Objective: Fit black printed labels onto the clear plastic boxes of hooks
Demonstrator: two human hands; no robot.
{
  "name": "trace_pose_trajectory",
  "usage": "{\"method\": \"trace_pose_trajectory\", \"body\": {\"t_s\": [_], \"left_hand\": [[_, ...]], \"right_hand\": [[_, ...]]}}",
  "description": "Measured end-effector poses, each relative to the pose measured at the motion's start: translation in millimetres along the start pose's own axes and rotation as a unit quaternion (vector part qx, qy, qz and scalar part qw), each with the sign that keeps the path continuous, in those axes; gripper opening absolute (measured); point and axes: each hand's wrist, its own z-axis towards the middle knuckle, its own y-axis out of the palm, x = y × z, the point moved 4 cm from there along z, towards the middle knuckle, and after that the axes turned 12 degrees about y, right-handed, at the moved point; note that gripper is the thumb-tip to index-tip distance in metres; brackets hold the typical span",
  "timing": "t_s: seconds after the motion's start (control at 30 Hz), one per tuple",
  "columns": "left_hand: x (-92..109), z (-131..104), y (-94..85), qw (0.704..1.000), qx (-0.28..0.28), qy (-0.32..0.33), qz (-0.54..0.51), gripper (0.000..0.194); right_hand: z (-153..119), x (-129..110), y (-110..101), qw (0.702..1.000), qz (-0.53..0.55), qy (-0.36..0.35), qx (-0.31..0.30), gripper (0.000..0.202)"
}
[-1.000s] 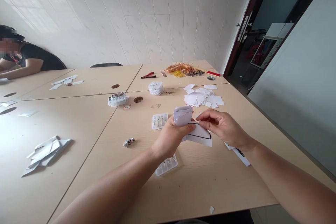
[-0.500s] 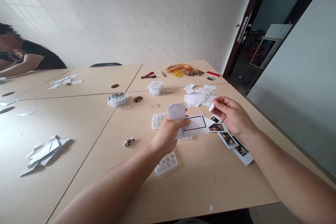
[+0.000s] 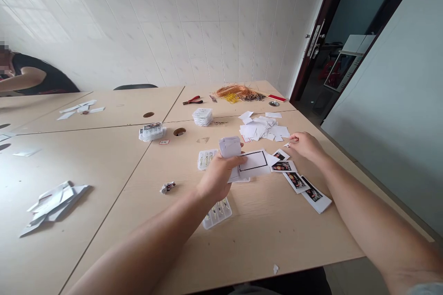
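Note:
My left hand [image 3: 216,176] grips a bundle of white paper sheets [image 3: 231,146]; its front sheet with a black outlined rectangle [image 3: 254,162] sticks out to the right. My right hand [image 3: 305,145] reaches forward to the near edge of a pile of white paper scraps [image 3: 262,129]; I cannot tell whether it holds anything. Several printed picture cards [image 3: 295,179] lie in a row on the table between my arms. A clear plastic tray [image 3: 206,158] sits just left of the bundle, and another tray [image 3: 216,212] lies under my left forearm.
The wooden tables [image 3: 104,156] carry a stack of clear packets [image 3: 202,115], a boxed stack [image 3: 151,131], red pliers [image 3: 193,100], a tangle of copper wire [image 3: 238,92] and folded white papers [image 3: 51,203]. A person [image 3: 31,76] sits at the far left. A doorway [image 3: 332,46] is at right.
My right hand pulled away from the bundle, lifted a small white piece, then reached forward to the scrap pile. The picture cards came into sight. My left hand kept holding the bundle.

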Motion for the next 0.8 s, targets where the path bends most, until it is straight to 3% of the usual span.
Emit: {"method": "trace_pose_trajectory", "body": {"t_s": [0.13, 0.27, 0.37, 0.47, 0.6, 0.8], "left_hand": [[1.3, -2.2, 0.8, 1.000, -0.006, -0.002, -0.003, 0.023], [0.0, -2.4, -0.1, 1.000, -0.006, 0.003, -0.009, 0.026], [-2.7, 0.1, -2.4, 1.000, 0.004, 0.020, -0.019, 0.029], [-5.9, 3.0, -4.5, 0.999, 0.007, 0.024, -0.028, 0.028], [-11.1, 5.9, -5.3, 0.999, -0.007, -0.026, -0.034, 0.010], [-26.0, 0.5, 0.3, 0.985, -0.085, -0.146, -0.034, 0.030]], "right_hand": [[-6.2, -7.5, -0.8, 0.999, -0.009, -0.027, 0.025, 0.025], [-29.5, -25.6, -4.4, 0.995, 0.047, -0.086, 0.001, 0.025], [-62.4, -44.4, 4.4, 0.977, 0.099, -0.148, -0.116, 0.040], [-95.3, -59.1, 19.4, 0.939, 0.144, -0.197, -0.241, 0.052], [-108.7, -66.5, 21.3, 0.911, 0.215, -0.231, -0.265, 0.050], [-115.0, -68.5, 19.3, 0.898, 0.204, -0.287, -0.263, 0.033]]}}
